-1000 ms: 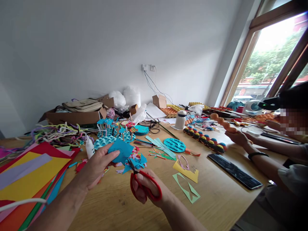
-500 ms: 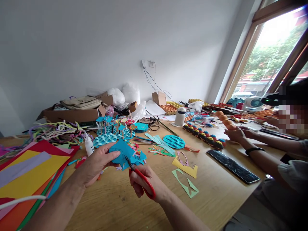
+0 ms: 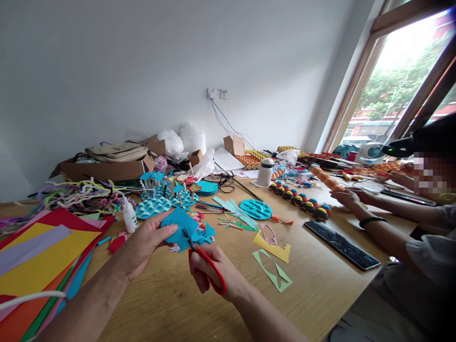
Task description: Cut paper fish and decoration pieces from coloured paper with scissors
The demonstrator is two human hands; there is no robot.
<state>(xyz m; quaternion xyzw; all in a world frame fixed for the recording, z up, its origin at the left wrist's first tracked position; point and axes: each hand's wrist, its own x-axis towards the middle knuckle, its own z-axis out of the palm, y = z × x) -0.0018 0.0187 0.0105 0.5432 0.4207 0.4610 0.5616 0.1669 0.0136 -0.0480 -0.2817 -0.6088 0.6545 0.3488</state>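
Note:
Between thumb and fingers, my left hand [image 3: 156, 236] pinches a sheet of blue paper [image 3: 183, 219], raised over the table. Drawn lines show faintly on the paper. My right hand [image 3: 213, 268] grips red-handled scissors [image 3: 210, 268], whose blades reach into the blue paper's lower right part. Blue scraps [image 3: 205, 233] lie just behind and to the right of the sheet. A white glue bottle [image 3: 129, 216] stands beyond my left wrist. Cut-out remnants, a yellow paper [image 3: 276, 247] and a green paper [image 3: 274, 273], lie right of my right hand.
Coloured paper sheets [image 3: 46, 251] are stacked at the left. Behind my hands stand blue egg-tray pieces [image 3: 153, 207] with paper fish. A phone [image 3: 340, 245] lies at the right, near a painted egg-tray strip [image 3: 299, 202]. Another person's hands [image 3: 345, 197] hold an orange strip.
The scissors and both hands stay almost in place at the blue paper. The whole view has shifted slightly. The other person's orange strip has tilted a little.

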